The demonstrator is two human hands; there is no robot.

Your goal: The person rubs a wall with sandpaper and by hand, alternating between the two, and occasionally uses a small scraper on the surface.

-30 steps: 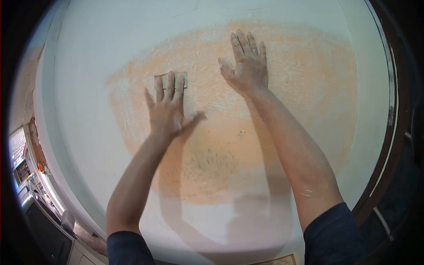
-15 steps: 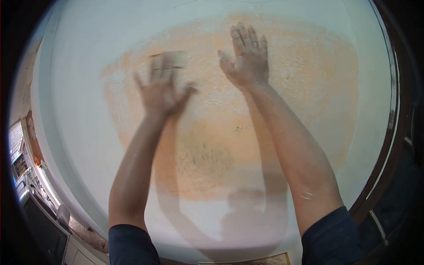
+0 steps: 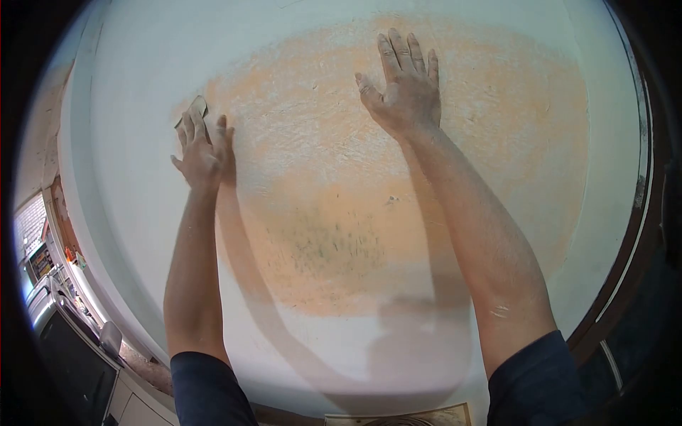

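My left hand [image 3: 202, 160] is at the left edge of an orange-tan patch [image 3: 312, 202] on a pale wall [image 3: 135, 234]. Under its fingertips it presses a small folded piece of sandpaper [image 3: 200, 106] against the surface; most of the sheet is hidden by the fingers. Higher up and to the right, my right hand [image 3: 407, 99] lies flat on the patch with fingers extended and nothing in it. Pale dust coats both hands. Rough whitish streaks cover the upper patch, and dark specks mark its lower middle.
A dark door frame [image 3: 625, 252] borders the wall on the right. At lower left stand a vehicle [image 3: 78, 362] and shelves of goods [image 3: 42, 263]. A framed panel [image 3: 451, 414] leans at the bottom. My shadow falls on the lower wall.
My left hand has swept leftward and slightly down with the sandpaper, from inside the patch to its left edge. My right hand stays in place on the wall; the view has shifted slightly.
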